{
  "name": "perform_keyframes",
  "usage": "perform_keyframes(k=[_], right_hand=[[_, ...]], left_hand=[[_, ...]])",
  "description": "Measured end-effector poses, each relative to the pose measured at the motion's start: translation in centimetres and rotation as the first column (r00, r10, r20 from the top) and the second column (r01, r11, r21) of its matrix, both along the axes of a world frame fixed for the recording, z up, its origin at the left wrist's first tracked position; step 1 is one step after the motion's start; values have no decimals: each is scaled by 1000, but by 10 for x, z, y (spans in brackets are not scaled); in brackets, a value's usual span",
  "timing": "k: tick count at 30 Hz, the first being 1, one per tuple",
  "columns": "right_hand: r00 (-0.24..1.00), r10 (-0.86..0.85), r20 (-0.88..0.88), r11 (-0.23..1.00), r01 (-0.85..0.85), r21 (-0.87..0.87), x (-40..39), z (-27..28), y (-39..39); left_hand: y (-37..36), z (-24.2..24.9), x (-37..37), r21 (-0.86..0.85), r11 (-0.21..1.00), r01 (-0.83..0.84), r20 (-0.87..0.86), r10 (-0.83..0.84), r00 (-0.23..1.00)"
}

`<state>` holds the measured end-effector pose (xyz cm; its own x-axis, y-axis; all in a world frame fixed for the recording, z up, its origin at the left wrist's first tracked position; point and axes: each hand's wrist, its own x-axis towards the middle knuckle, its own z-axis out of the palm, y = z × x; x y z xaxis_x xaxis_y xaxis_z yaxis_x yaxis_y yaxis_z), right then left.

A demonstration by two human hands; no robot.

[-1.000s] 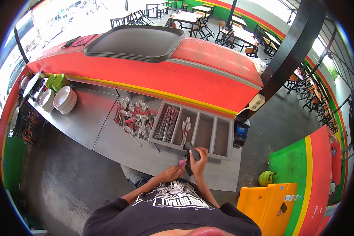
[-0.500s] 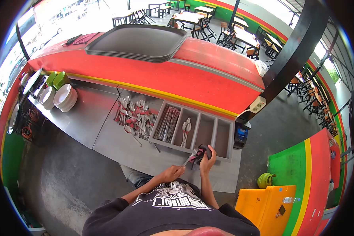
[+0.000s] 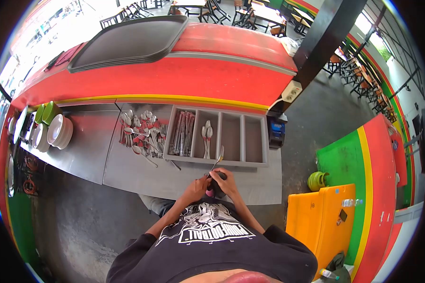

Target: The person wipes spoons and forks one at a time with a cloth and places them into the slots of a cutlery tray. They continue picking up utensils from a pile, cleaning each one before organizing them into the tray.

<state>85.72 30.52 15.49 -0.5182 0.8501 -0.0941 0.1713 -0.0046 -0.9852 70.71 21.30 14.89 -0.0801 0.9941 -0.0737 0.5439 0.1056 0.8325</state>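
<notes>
A fork (image 3: 220, 155) points tines-up and away from me, just in front of the cutlery tray (image 3: 203, 162). My left hand (image 3: 194, 190) is closed at the fork's handle end, where the grip is partly hidden. Beside it, my right hand (image 3: 226, 183) is closed on a dark cloth with a pink patch (image 3: 216, 189), bunched against the handle. The two hands meet close to my shirt. In the tray, one compartment holds wrapped cutlery (image 3: 182, 133) and another a few spoons (image 3: 207, 134). Left of it lies a loose pile of spoons and forks (image 3: 141, 132).
White bowls (image 3: 60, 132) and green bowls (image 3: 50, 112) stand at the counter's left. Dark serving trays (image 3: 127, 42) are stacked on the red ledge (image 3: 231, 78). A blue-and-black device (image 3: 276, 132) sits right of the tray, below a power socket (image 3: 292, 91). A black post (image 3: 323, 47) rises behind.
My hands have come together nearer my body. The fork has turned more upright, its tines now free of the cloth. The view has shifted, moving the counter left and up.
</notes>
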Motion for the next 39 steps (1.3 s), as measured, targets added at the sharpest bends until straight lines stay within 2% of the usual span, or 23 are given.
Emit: perform_keyframes(k=[2, 4, 5, 8, 10, 11, 12, 14, 15, 16, 17, 19, 23, 28, 31, 35, 39], right_hand=[[999, -23, 40, 991, 18, 133, -3, -2, 0], [999, -40, 20, 986, 36, 164, -2, -13, 3], [999, -47, 12, 983, 44, 179, -1, -18, 4], [997, -61, 41, 997, 59, 48, 1, -17, 10], [994, -73, 82, 995, 67, 79, 4, -14, 18], [992, -78, 102, 993, 69, 95, 5, -12, 21], [989, -92, 119, 996, 88, 33, 6, -21, 27], [993, -113, 36, 993, 114, -15, 6, -45, 36], [992, -125, -5, 991, 124, -39, 7, -51, 39], [992, -122, 3, 985, 122, -122, 10, -46, 40], [992, -126, -1, 970, 123, -211, 11, -36, 38], [991, -135, -9, 917, 122, -381, 13, -22, 35], [978, -202, -49, 902, 167, -398, 13, -29, 28], [965, -223, -138, 851, 124, -510, 18, -33, 23], [953, -280, -114, 843, 187, -505, 16, -35, 22], [950, -280, -134, 830, 170, -531, 16, -29, 22], [951, -286, -118, 833, 185, -521, 18, -46, 26]], left_hand=[[0, -6, 1, -22, 999, 35, -154, -38, 987], [3, 12, 4, -106, 993, 47, -274, -74, 959], [4, 12, 5, -60, 996, 69, -257, -83, 963], [8, 6, 7, 102, 987, 121, -206, -98, 974], [17, -13, 5, 240, 961, 135, -166, -96, 981], [23, -28, 3, 169, 974, 151, -102, -135, 986], [30, -47, 1, 99, 980, 171, -35, -169, 985], [38, -38, 2, -128, 978, 167, 292, -124, 948], [40, -2, 4, -285, 942, 178, 515, -6, 857], [42, 19, 6, -425, 877, 224, 684, 148, 714], [44, 20, 7, -408, 880, 244, 702, 131, 700], [46, 19, 9, -372, 884, 282, 734, 95, 672], [57, -20, 13, -391, 890, 235, 758, 166, 631], [63, -26, 17, -455, 876, 162, 717, 253, 649], [67, -26, 20, -468, 878, 99, 673, 282, 684], [71, -42, 23, -423, 905, 48, 641, 262, 721], [68, -27, 30, -361, 933, 0, 652, 252, 715]])
